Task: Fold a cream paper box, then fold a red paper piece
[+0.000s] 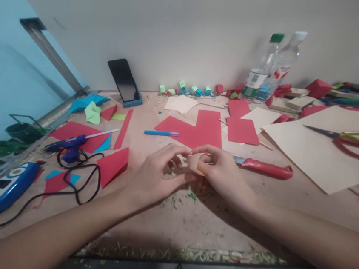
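Note:
A small cream-coloured piece of paper point(194, 163), seemingly folded or curved, is held between my two hands above the table. My left hand point(163, 169) curls around its left side, fingertips and thumb meeting the paper. On the other side my right hand point(219, 166) pinches it, fingers bent inward; part of the paper is hidden behind them. Just right of my right hand lies a knife with a red handle point(267, 168), its blade partly covered by the hand. Beyond the hands are red paper sheets point(209, 127) and a blue pen point(161, 133).
On the left lie a blue glue gun point(69, 144) with a looped black cord point(89, 185) and paper scraps. A phone point(124, 79) leans on a stand. Small paper cubes point(194, 90) line the wall near two bottles point(256, 80). Scissors point(355, 142) rest on cream paper point(320, 166).

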Demonstrator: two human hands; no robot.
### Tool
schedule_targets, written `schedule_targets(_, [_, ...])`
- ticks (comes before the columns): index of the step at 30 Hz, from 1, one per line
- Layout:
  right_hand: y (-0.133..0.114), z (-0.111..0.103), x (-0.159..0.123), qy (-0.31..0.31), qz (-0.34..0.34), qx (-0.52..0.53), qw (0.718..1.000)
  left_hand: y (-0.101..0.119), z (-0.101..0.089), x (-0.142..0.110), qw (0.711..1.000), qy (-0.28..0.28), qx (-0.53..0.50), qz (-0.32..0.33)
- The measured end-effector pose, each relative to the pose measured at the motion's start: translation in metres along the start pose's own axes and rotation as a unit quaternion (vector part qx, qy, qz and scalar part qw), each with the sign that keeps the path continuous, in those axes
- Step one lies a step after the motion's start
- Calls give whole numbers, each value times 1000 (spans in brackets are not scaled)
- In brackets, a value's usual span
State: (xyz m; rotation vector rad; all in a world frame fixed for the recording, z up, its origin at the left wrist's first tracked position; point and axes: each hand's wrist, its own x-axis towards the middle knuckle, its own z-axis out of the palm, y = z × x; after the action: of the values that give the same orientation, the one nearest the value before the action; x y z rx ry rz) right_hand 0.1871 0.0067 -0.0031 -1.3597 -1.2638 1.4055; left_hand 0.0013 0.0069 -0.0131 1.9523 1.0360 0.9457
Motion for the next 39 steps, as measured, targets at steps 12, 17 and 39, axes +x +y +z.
schedule_targets(12, [7, -3, -1, -98, 32, 142, 984, -3, -4, 12, 949, 0, -278, -151])
schedule_targets(17, [6, -4, 0, -85, -3, 99, 991, -12, -12, 12, 915, 34, -345, -206])
schedule_targets(39, [8, -1, 6, -47, -54, 73, 995, -6, -14, 11, 974, 76, -187, -105])
